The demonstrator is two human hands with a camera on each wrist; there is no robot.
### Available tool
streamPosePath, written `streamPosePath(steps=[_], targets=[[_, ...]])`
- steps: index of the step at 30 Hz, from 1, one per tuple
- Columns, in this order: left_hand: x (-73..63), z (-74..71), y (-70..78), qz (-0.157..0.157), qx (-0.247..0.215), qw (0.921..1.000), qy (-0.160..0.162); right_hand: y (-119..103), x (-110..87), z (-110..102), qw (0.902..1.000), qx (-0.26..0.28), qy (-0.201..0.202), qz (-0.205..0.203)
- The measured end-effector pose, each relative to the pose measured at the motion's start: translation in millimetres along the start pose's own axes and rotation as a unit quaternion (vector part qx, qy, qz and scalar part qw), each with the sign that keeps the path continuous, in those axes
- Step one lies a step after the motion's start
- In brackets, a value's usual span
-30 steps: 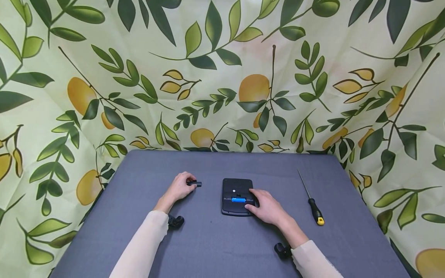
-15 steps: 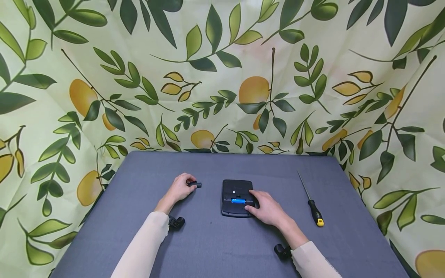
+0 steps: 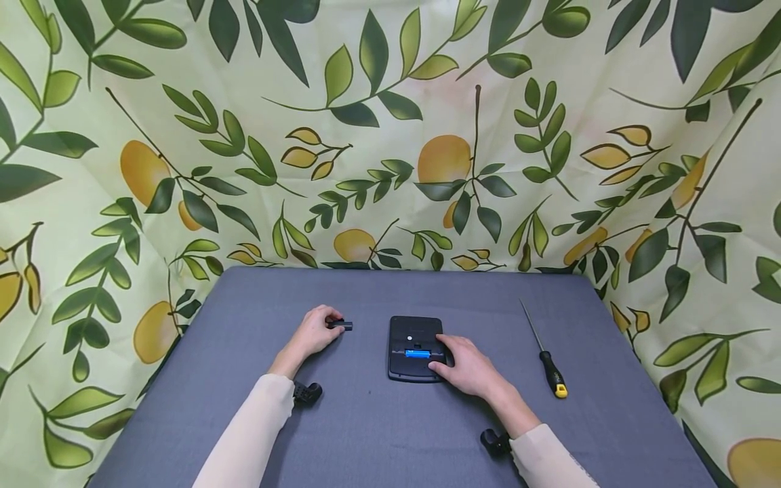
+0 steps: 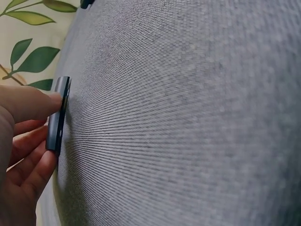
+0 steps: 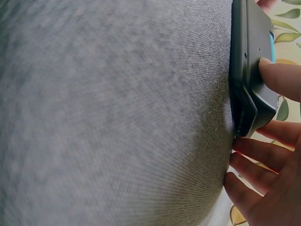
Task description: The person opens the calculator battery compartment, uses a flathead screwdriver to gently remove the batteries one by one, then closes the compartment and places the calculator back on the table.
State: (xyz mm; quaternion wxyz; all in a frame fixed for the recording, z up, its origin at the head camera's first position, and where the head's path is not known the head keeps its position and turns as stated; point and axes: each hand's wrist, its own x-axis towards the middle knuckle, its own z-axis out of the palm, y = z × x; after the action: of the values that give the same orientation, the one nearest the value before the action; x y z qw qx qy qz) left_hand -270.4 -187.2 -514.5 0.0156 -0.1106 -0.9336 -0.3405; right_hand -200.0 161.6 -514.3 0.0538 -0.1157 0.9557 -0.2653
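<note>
A black calculator (image 3: 415,331) lies face down near the middle of the table, a blue battery (image 3: 417,354) showing in its uncovered compartment. My right hand (image 3: 466,364) grips its right edge. In the right wrist view the thumb (image 5: 280,79) presses on the back of the casing (image 5: 256,42), while the other fingers are along its side and on the cloth. To the left, my left hand (image 3: 314,330) pinches a small dark battery cover (image 3: 343,326) just at the table surface. The left wrist view shows this cover (image 4: 57,117) as a narrow strip between thumb and fingers.
A screwdriver (image 3: 552,373) with a black and yellow handle lies to the right, its shaft pointing away. Grey cloth covers the table (image 3: 366,440). A leaf-patterned curtain (image 3: 378,149) hangs behind and at both sides.
</note>
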Motion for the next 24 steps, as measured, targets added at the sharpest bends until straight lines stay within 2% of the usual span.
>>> streamPosePath(steps=[5,9,16,24], targets=[[-1.5,-0.2,-1.9,0.021,0.026,0.9994,0.014,0,-1.0,0,1.0,0.0,0.002,-0.005],[-4.6,-1.0,-1.5,0.022,0.043,0.9986,0.022,0,-1.2,-2,1.0,0.002,0.001,-0.003],[-12.9,-2.8,12.2,0.042,0.062,0.9968,0.028,0,-0.9,-1,1.0,0.002,-0.003,0.003],[-19.0,-1.1,26.0,0.064,0.036,0.9969,0.028,-1,-0.4,-1,1.0,0.003,-0.001,0.001]])
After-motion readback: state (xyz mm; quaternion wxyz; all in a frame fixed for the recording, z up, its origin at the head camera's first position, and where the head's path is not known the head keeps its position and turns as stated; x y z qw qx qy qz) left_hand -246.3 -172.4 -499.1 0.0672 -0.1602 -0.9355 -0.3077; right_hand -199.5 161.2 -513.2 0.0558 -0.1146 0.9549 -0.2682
